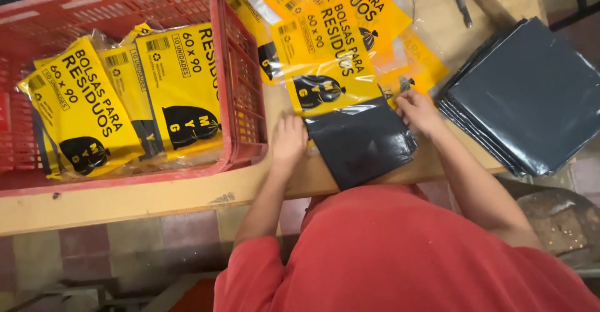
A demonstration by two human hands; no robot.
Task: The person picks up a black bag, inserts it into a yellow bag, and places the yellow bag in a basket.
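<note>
— Right, what's nearest?

— A folded black bag bundle point(361, 144) at the near edge of the wooden table point(156, 196), overhanging it a little. Its far end sits inside a clear-and-yellow sleeve point(331, 68).

— And the hands?

— The left hand point(289, 140) presses flat at the bundle's left side, fingers together, gripping nothing that I can see. The right hand point(417, 111) pinches the sleeve's mouth at the bundle's right corner, fingers curled.

— So which step?

— Sliding the bundle into the sleeve, I'd judge, about half in. Next it wants a straight, even push while the mouth is held wide.

— Farther off?

— A red crate point(240, 93) of filled yellow packs point(181, 87) toward the left end, a stack of dark bags point(531, 93) at the right, more empty sleeves point(369, 6) along the far edge.
</note>
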